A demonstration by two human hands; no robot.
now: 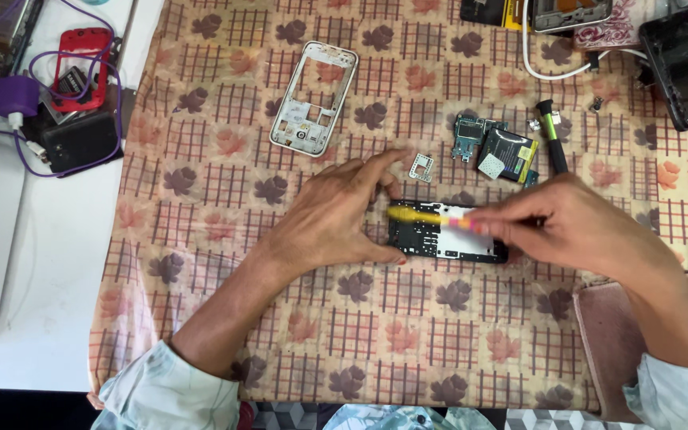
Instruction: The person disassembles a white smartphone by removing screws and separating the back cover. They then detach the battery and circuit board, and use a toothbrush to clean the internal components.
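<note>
Between both hands: opened phone (447, 232), long axis left-right.
Left hand (336, 219) spread, steadying its left end; right hand (575, 227) pinching yellow tool (420, 214) over it.

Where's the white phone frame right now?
In the head view, the white phone frame lies on the patterned cloth, up and left of the left hand.

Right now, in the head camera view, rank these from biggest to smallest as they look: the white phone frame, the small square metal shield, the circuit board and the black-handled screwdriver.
1. white phone frame
2. black-handled screwdriver, long but thin
3. circuit board, roughly alike to the screwdriver, so unsure
4. small square metal shield, clearly smallest
</note>
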